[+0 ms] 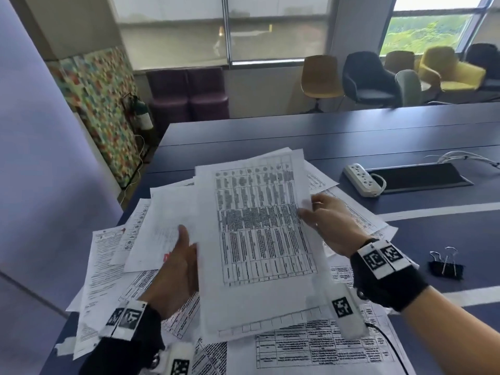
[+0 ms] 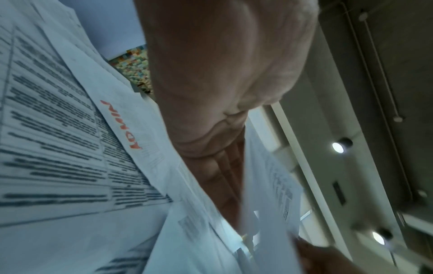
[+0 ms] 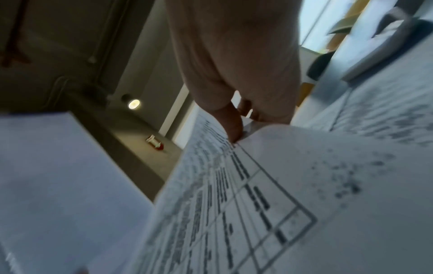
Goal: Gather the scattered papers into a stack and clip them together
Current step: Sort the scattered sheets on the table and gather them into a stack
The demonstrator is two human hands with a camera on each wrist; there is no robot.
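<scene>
Many printed papers [image 1: 108,266] lie scattered and overlapping on the dark blue table [image 1: 351,131]. Both hands hold a lifted bunch of sheets above them, topped by a sheet with a printed table [image 1: 259,226]. My left hand [image 1: 186,247] grips the bunch at its left edge, thumb lying on a sheet with red lettering [image 2: 121,126], fingers underneath. My right hand [image 1: 311,209] pinches the table sheet's right edge, thumb on top; the right wrist view shows the same pinch on that sheet [image 3: 234,204]. Two black binder clips [image 1: 445,263] lie on the table right of my right wrist.
A white power strip [image 1: 362,180] lies beside a black cable hatch [image 1: 416,177] at the far right, with white cables [image 1: 460,156] behind. The table's left edge runs close to a lilac wall [image 1: 40,158]. Several chairs [image 1: 368,79] stand beyond the table.
</scene>
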